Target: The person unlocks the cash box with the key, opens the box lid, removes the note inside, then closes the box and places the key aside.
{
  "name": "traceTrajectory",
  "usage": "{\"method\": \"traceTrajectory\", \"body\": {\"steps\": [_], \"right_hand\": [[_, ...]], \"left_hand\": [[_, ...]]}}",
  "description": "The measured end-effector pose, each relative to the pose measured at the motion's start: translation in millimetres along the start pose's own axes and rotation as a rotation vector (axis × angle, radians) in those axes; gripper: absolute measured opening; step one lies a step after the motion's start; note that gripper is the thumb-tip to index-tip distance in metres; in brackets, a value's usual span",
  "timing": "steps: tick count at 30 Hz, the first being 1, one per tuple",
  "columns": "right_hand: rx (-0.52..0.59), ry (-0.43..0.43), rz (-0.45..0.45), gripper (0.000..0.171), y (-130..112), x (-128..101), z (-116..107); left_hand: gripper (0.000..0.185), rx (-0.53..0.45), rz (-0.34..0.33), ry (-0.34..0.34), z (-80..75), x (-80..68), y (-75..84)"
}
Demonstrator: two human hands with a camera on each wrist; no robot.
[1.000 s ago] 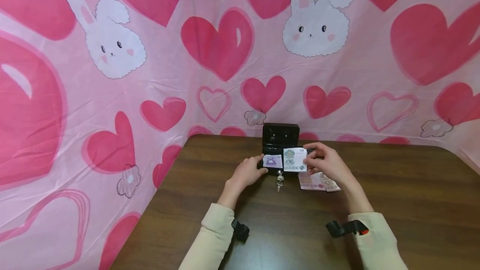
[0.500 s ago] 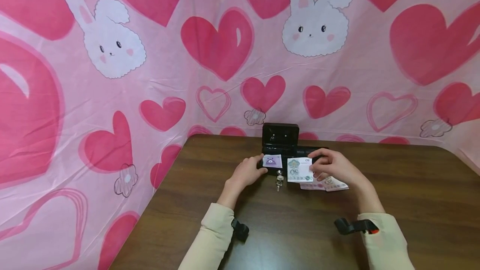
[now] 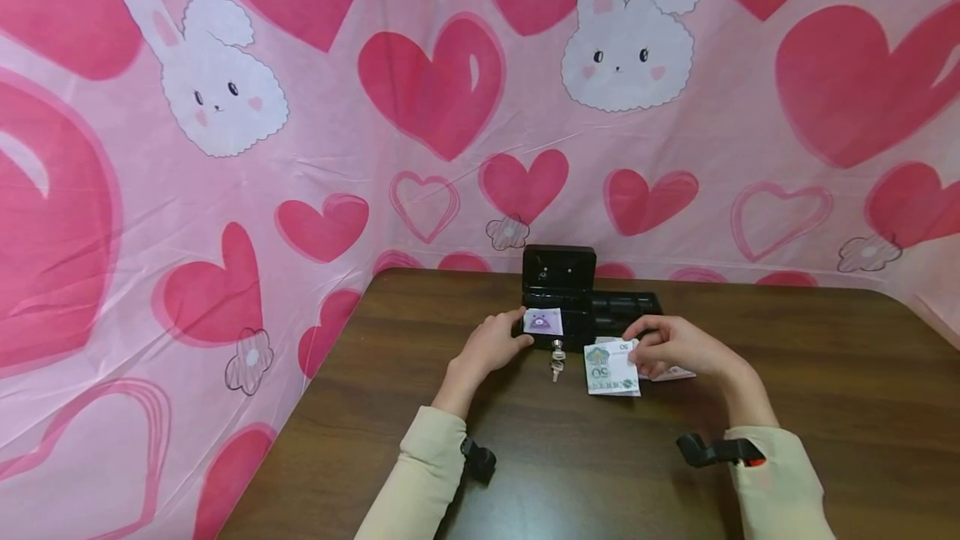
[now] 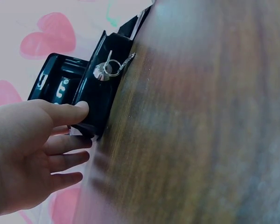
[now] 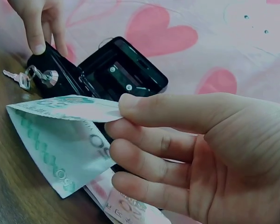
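banknote (image 3: 611,371) lowered toward table | right hand (image 3: 667,347) pinches it

Soft, even light is filling the room; wrist views are blurring, and the head view is bowing at its edges.

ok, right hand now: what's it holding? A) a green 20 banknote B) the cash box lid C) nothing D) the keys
A: the right hand pinches the green 20 banknote just above the table, in front of the open black cash box; the keys hang from the box's lock, untouched.
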State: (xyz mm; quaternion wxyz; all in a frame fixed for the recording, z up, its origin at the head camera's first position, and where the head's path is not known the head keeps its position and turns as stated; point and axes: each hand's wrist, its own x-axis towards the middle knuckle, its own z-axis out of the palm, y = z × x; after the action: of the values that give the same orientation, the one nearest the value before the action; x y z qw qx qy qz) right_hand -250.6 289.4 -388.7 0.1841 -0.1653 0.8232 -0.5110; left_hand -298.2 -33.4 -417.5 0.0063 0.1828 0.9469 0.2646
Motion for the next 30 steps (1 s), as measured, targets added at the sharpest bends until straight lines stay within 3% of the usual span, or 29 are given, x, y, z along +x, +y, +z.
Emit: {"method": "traceTrajectory", "body": {"steps": [16,30], "right_hand": [[-0.03,-0.019,0.067,0.031,21.6,-0.6,0.1],[-0.226,0.04,0.137,0.032,18.1,-6.4,-2.0]], "left_hand": [[0.058,-0.004,0.009,0.009,0.9,1.2,-0.9],[0.058,-0.008,0.0,-0.003,0.2,0.1,-1.2]]}}
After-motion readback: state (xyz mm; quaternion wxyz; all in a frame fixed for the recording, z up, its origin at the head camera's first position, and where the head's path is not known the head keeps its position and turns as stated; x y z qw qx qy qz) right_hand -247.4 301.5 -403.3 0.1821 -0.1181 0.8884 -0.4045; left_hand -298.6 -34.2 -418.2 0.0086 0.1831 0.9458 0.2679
